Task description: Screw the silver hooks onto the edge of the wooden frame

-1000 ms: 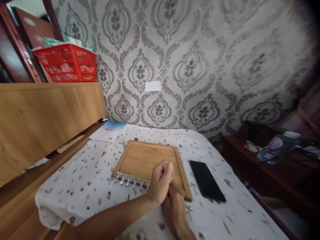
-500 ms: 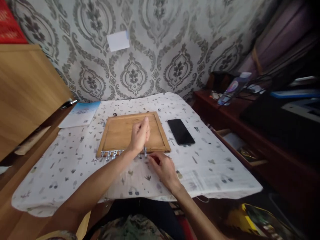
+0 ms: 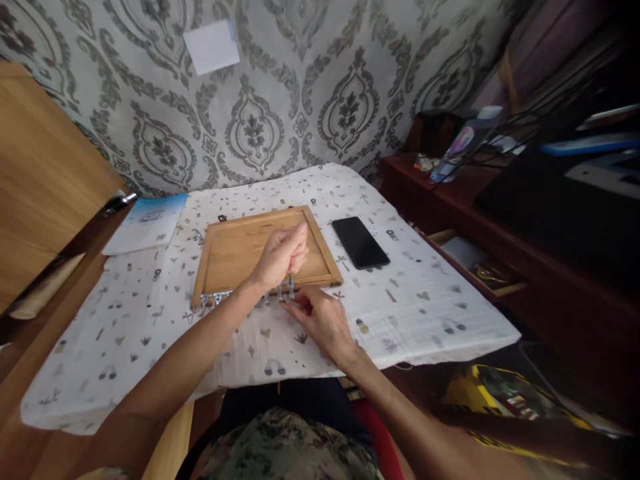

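A framed wooden board (image 3: 235,247) lies flat on the cloth-covered table. Along its near edge runs a metal hook rail (image 3: 215,297) with several hooks, partly hidden behind my left forearm. Above the rail's right part, my left hand (image 3: 284,253) is closed in a fist with the thumb on top. A thin shaft comes out below the fist, which looks like a screwdriver (image 3: 290,275); its handle is hidden in the hand. My right hand (image 3: 320,319) rests low at the board's front, thumb and fingers pinched at the rail's rightmost hook.
A black phone (image 3: 360,243) lies right of the board. At the table's left back is a blue and white booklet (image 3: 145,223). On the dark red desk (image 3: 415,190) at right stand a bottle (image 3: 465,143) and cables, above an open drawer (image 3: 475,263).
The view has tilted and shifted slightly. My right hand has moved a little left, closer under the rail's end hook. My left fist stays over the rail, turned slightly.
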A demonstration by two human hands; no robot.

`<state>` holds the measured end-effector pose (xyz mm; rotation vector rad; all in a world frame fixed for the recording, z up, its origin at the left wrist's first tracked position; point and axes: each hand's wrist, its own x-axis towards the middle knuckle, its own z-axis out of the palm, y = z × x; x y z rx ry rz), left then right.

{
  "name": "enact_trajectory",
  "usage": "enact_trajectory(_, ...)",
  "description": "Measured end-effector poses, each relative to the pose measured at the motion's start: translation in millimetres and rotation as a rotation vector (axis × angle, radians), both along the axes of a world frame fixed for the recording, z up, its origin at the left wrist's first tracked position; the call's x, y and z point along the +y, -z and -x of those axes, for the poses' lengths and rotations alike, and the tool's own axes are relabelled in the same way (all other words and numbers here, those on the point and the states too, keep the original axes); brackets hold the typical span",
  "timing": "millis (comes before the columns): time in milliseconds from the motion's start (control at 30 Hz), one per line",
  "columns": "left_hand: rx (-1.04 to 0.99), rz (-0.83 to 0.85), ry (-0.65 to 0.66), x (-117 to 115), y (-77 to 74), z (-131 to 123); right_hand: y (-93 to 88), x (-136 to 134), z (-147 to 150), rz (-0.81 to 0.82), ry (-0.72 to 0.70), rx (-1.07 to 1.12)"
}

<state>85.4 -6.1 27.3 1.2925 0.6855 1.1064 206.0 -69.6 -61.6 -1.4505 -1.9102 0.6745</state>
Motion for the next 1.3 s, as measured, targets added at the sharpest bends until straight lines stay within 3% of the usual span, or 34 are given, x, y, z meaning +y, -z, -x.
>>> enact_trajectory(233, 0.019, -0.073, 0.042, -6.7, 3.4, 1.0, 0.3, 1.4, 6.8, -0.064, 0.01, 0.028)
enact_trajectory(567, -0.084, 0.034, -0.007, 4.4, 0.6, 7.3, 2.7, 0.1, 3.4, 0.0, 0.005, 0.08)
enact_trajectory(867, 0.064, -0.09, -0.01, -3.0, -1.0, 7.5, 6.9, 2.2, 1.0, 0.006, -0.013, 0.103)
enact_trajectory(967, 0.07, -0.133, -0.085, -9.8, 1.7, 2.8, 7.1, 2.6, 1.3, 0.003, -0.008, 0.111)
enact_trajectory(1167, -0.109, -0.162, -0.285, -17.9, 13.8, -7.6, 5.7, 3.3, 1.9, 0.022, 0.004, 0.122)
enact_trajectory(1300, -0.105, -0.21, -0.28, -12.9, 20.3, -7.1, 4.6, 2.9, 1.3, 0.038, 0.004, 0.136)
